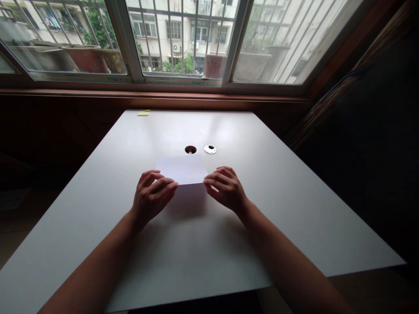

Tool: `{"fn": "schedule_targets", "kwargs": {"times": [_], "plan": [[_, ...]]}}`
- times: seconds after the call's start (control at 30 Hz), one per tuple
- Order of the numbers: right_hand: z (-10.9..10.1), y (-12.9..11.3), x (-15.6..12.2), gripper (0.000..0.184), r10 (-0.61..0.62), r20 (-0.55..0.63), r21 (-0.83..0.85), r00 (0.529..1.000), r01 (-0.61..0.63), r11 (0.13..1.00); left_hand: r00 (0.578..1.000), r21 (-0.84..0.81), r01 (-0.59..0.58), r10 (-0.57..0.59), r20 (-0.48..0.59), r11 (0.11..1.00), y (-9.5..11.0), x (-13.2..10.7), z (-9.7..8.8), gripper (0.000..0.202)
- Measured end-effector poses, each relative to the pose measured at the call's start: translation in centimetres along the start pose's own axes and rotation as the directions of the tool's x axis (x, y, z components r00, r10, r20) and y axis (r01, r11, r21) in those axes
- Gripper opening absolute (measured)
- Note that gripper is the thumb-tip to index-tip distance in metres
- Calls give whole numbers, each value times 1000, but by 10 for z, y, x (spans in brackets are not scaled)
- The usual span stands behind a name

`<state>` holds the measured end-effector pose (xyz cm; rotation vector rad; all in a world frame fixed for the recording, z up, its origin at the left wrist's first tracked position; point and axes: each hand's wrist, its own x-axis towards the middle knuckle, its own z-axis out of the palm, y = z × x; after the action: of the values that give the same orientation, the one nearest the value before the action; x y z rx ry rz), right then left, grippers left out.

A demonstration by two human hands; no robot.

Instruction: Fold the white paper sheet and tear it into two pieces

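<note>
A white sheet of paper (182, 168) lies on the white table (98, 209), its near part folded or lifted towards me. My left hand (152, 196) pinches the sheet's near left corner with curled fingers. My right hand (224, 187) pinches the near right corner the same way. Both forearms reach in from the bottom of the view.
Just beyond the paper are a round cable hole (190, 149) and its loose white cap (210, 149). A yellow sticky note pad (143, 113) lies at the table's far edge. A wooden sill and barred window stand behind; dark furniture is to the right.
</note>
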<state>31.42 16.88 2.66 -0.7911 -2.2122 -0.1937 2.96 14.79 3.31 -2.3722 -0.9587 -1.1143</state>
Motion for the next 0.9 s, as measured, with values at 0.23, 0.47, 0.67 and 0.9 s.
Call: {"fn": "schedule_targets", "kwargs": {"times": [0.23,0.47,0.67,0.9], "plan": [[-14,31,-12,15,75,-113,-125,991,-89,988,999,38,38,-37,-33,999,-11,-5,2,25],[-19,42,-18,14,137,-194,-128,971,-164,978,996,21,82,-81,-46,996,-11,-5,6,22],[-3,11,-3,21,15,-50,-63,999,-18,998,998,-5,60,-60,-10,998,-3,-3,9,21],[6,-16,9,20,-64,48,-44,997,66,997,999,-35,36,-35,38,999,3,-3,12,22]]}}
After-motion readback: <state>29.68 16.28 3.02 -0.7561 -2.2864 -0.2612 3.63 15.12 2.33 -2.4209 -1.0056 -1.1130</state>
